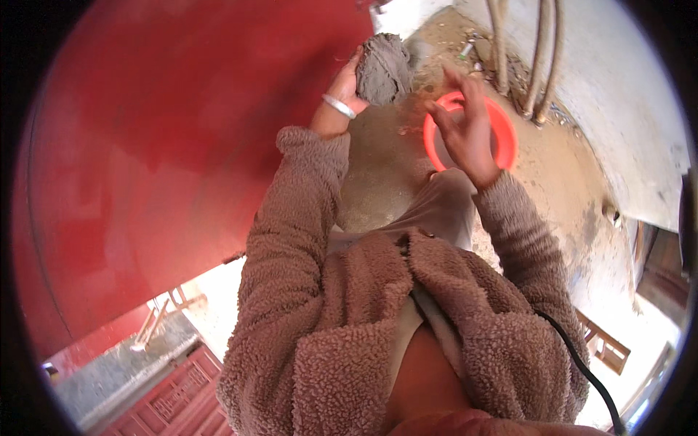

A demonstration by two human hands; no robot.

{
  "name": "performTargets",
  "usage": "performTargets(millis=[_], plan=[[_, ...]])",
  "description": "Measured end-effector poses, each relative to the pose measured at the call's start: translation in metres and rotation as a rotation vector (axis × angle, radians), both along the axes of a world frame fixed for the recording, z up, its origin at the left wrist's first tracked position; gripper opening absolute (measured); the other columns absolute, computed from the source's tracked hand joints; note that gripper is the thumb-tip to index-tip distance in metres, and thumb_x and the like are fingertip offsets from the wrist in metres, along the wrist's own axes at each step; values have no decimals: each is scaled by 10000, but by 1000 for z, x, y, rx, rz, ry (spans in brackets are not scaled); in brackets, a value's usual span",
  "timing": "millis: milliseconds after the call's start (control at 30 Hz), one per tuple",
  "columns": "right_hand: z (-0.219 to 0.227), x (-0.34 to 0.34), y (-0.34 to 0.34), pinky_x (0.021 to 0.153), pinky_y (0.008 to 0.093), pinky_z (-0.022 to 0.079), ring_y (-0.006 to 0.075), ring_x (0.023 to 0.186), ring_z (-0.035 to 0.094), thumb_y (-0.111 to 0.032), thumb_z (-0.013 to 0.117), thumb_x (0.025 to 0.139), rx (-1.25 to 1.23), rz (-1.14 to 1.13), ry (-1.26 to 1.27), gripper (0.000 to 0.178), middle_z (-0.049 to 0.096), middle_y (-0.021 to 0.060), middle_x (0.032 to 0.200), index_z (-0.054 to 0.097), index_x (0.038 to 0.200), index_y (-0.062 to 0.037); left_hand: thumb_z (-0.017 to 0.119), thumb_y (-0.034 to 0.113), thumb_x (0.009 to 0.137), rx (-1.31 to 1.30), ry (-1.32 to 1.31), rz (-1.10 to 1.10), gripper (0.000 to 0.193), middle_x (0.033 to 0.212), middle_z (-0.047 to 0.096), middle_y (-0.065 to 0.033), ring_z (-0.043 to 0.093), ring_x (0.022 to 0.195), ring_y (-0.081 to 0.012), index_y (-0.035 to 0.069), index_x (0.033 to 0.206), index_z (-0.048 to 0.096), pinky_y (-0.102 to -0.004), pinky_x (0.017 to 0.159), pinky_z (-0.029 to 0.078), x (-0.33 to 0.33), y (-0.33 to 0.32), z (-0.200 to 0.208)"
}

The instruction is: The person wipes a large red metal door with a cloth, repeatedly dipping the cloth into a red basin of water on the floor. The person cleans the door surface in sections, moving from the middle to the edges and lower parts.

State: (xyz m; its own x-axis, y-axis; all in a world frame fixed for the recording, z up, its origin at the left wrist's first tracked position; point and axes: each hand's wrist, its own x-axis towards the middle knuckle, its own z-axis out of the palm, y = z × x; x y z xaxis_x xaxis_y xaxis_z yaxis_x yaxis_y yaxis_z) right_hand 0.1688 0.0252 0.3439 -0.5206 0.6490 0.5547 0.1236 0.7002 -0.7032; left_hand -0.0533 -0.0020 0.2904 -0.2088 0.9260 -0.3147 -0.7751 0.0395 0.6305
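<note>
red wall (145,160) left | sandy dirt floor (385,167) | pale wall (618,94) right, pipes (542,58) | sunlit

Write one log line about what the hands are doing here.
left hand: holds grey clay lump against red wall | right hand: empty, fingers spread over orange basin

A large red metal surface (145,160) fills the left side. Sandy, debris-strewn ground (552,167) lies below. Several pipes (542,58) run along a pale plastered wall (625,94). Red wooden lattice panels (182,392) stand at lower left.
</note>
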Motion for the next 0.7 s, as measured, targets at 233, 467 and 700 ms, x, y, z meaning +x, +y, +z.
performTargets(millis=[233, 467, 700], plan=[[-66, 23, 71, 983, 353, 433, 214, 1156, 521, -120, 713, 840, -854, 467, 44, 608, 570, 123, 1223, 416, 1350, 29, 451, 458, 983, 178, -42, -356, 540, 1281, 574, -130, 545, 1192, -254, 33, 1315, 493, -434, 1009, 441, 42, 38, -5], [-96, 130, 94, 952, 331, 440, 164, 1058, 564, -228, 727, 844, -980, 276, -207, 444, 629, 74, 1125, 597, 1188, 21, 575, 449, 933, -367, 1176, -227, 577, 1231, 617, -121, 551, 1159, -209, -34, 1248, 572, -365, 978, 424, 60, 59, -44], [-168, 198, 127, 778, 439, 504, 393, 884, 614, -185, 676, 810, -260, -353, -394, 252, 615, 204, 949, 651, 1038, -80, 632, 491, 886, -145, 1273, -902, 575, 1074, 670, -86, 558, 984, -134, -32, 1123, 650, -289, 883, 432, 81, 86, -69]])
